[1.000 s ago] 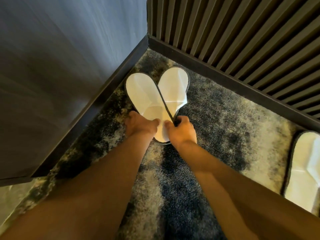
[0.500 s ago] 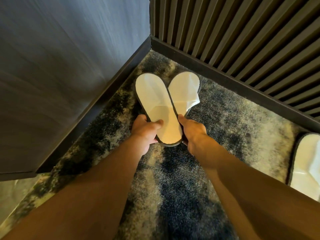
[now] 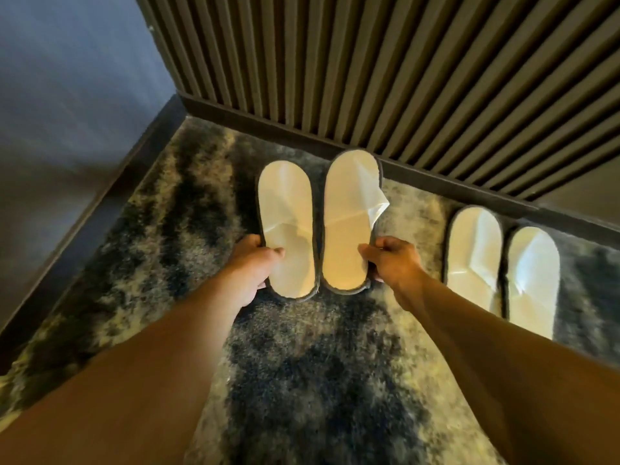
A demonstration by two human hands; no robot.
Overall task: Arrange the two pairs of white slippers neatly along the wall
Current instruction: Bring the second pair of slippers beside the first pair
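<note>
We find no writing, brand, number or sign that we can read anywhere here: the white slippers (image 3: 287,226) are plain, and the slatted wall (image 3: 402,78) and the carpet (image 3: 318,364) carry no lettering either.

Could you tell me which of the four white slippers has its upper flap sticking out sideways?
The slipper held by the right hand, second from left; its flap juts past its edge, unlike the others.
</note>
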